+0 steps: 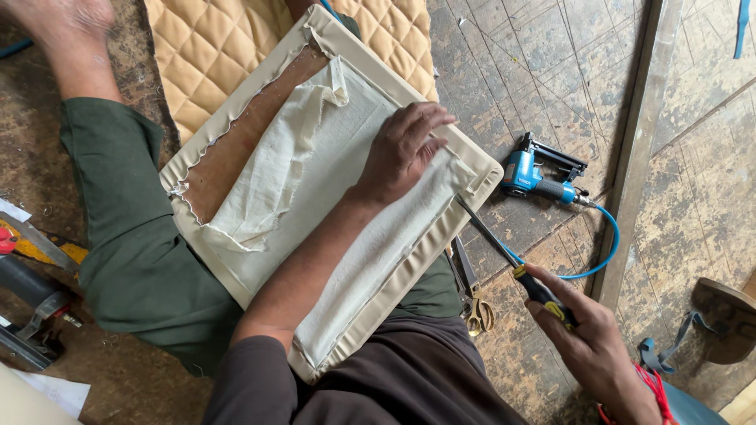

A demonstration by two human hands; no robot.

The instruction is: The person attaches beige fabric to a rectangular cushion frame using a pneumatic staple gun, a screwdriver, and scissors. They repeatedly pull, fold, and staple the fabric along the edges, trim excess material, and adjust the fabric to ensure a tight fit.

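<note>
Risk noted at centre right of frame: screwdriver [504, 250] tip wedged under corner of seat panel [346, 197]; possible slip toward left hand [405, 149] lying just beside it, or tear in beige vinyl edge. Right hand [587, 338], lower right: fingers curled tight round black-and-yellow handle. Left hand, centre: spread flat, palm down, pressing loose cream lining [315, 157] onto panel. Panel resting on lap across green trouser leg [134, 236]. Blue staple gun [543, 177] with hose at right, scissors [472, 303] below panel edge, both on worn wooden floor [693, 197]
</note>
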